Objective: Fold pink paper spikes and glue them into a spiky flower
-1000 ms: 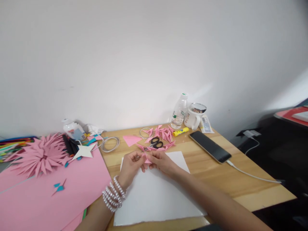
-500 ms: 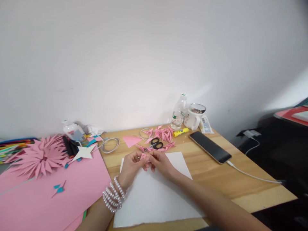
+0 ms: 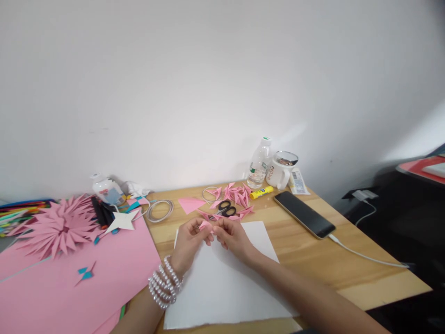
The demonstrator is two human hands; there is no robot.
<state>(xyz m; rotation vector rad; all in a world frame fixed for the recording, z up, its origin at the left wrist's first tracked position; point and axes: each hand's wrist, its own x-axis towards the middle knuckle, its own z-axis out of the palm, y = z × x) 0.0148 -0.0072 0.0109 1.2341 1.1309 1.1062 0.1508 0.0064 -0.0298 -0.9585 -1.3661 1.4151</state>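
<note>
My left hand (image 3: 189, 242), with pearl bracelets on the wrist, and my right hand (image 3: 233, 236) meet over a white sheet of paper (image 3: 222, 287) on the wooden desk. Both pinch a small folded pink paper piece (image 3: 205, 226) between their fingertips. Just beyond the hands lie black-handled scissors (image 3: 226, 209) and a heap of folded pink paper points (image 3: 234, 195).
A large pink paper sheet (image 3: 69, 283) with a spiky pink paper flower (image 3: 57, 225) lies at left. A phone (image 3: 304, 214) on a cable, a yellow glue stick (image 3: 261, 191), a water bottle (image 3: 259, 163) and a mug (image 3: 281, 170) stand at back right. A coiled cable (image 3: 159, 209) lies near.
The hands have stayed together on the pink piece, with the fingers shifting slightly as they work it. The view has drifted a little.
</note>
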